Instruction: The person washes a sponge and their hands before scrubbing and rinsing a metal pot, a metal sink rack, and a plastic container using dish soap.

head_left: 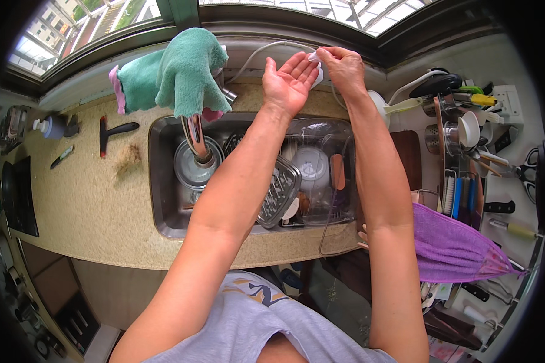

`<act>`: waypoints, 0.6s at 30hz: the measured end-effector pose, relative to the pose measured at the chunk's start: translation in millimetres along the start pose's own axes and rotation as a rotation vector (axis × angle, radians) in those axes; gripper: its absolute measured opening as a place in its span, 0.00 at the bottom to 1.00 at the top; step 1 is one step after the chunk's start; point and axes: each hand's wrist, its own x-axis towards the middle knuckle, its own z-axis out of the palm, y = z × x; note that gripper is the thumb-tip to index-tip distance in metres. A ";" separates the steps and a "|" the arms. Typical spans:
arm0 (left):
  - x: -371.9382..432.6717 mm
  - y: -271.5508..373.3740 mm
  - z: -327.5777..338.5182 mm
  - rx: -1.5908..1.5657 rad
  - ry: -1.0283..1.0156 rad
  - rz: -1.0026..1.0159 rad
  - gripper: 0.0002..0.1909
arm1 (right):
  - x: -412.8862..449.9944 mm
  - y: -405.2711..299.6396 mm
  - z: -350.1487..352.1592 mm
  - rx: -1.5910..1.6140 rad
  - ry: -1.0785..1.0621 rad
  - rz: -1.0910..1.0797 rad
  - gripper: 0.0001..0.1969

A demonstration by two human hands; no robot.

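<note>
Palm up over the back of the sink, my left hand [291,86] has its fingers spread and its palm bare. My right hand [344,68] pinches a small white piece [314,57], possibly a cap or spout, between thumb and fingers. This piece is at the fingertips of my left hand; whether they touch it I cannot tell. Behind those fingers, another white object [319,76] is partly hidden. Below my forearms lies the steel sink [165,218], with a glass lid [188,170], a slotted tray [279,193] and a clear plastic cover [320,127] over dishes.
Green cloths [188,75] drape over the chrome faucet [194,131] to the left. On the counter [91,195] lie a squeegee [113,130], a small knife [62,157] and a brown fibrous clump [129,159]. A purple towel [454,245] and a utensil rack [445,136] are at right.
</note>
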 end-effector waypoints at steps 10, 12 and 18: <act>-30.0 13.3 -4.8 -0.025 0.048 -0.028 0.35 | -17.1 -21.1 3.3 -0.151 0.044 0.067 0.14; -46.9 22.0 -16.2 -0.001 0.089 -0.040 0.27 | -22.2 -26.8 5.3 -0.185 0.106 -0.027 0.13; -150.6 43.5 -76.7 0.158 0.134 -0.065 0.26 | -154.3 -70.4 53.0 -0.183 -0.011 -0.307 0.15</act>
